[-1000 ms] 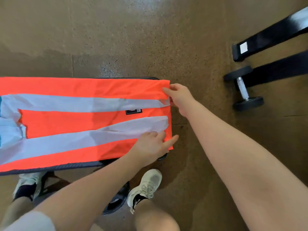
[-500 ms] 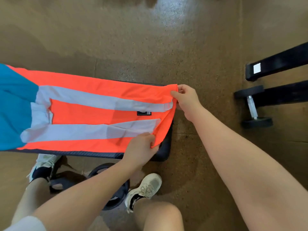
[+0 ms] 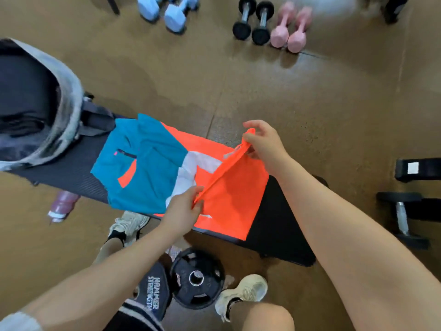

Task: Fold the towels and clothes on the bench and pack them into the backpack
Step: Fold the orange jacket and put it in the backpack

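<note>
An orange, white and teal garment lies along the black bench. Its orange hem end is lifted and folded back toward the teal chest part. My left hand pinches the near corner of the lifted hem. My right hand pinches the far corner, raised above the bench. A grey open backpack with a dark inside stands on the bench's left end.
A black weight plate lies on the floor between my shoes. A pink bottle lies under the bench at left. Blue, black and pink dumbbells line the far floor. Another dumbbell and black frame are right.
Both hands have lifted the garment's hem end off the bench and carried it left, folding it over. The view swung up and left, bringing the backpack and dumbbells in.
</note>
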Motion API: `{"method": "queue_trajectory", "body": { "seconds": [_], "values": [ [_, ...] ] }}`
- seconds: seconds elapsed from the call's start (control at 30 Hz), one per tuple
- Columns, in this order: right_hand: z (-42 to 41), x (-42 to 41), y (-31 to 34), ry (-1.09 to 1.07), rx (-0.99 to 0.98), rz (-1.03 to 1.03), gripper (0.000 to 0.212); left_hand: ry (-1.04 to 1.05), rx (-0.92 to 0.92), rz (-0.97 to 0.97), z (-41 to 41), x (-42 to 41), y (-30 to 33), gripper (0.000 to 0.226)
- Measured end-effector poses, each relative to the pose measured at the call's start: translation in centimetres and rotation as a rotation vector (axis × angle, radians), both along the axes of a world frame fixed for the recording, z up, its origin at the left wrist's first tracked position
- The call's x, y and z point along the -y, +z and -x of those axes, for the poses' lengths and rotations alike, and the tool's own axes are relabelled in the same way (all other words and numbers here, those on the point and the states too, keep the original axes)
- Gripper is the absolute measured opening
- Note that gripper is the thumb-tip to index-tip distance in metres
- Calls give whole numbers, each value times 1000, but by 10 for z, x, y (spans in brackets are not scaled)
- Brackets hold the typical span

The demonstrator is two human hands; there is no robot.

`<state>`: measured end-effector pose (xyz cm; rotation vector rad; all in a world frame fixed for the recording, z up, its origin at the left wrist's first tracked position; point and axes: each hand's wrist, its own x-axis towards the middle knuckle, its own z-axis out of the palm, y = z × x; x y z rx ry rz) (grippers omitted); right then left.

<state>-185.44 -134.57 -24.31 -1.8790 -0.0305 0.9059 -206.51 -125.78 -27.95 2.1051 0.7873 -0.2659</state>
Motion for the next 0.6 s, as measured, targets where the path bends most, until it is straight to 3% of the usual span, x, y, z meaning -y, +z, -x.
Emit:
{"method": "queue_trajectory", "body": {
  "seconds": [0.23, 0.33, 0.5, 0.6],
  "values": [
    [33, -174, -20, 184, 62, 152, 24, 211, 41, 331, 51, -145, -1, 43],
    [43, -227, -41, 212, 76, 174, 23, 322, 25, 455, 63, -194, -14, 35],
    [64, -283, -85, 339, 33, 168, 11, 332, -78, 516, 79, -246, -44, 29],
    [67, -293, -106, 436, 46, 285, 34, 392, -141, 593, 81, -256, -61, 27]
  ]
}}
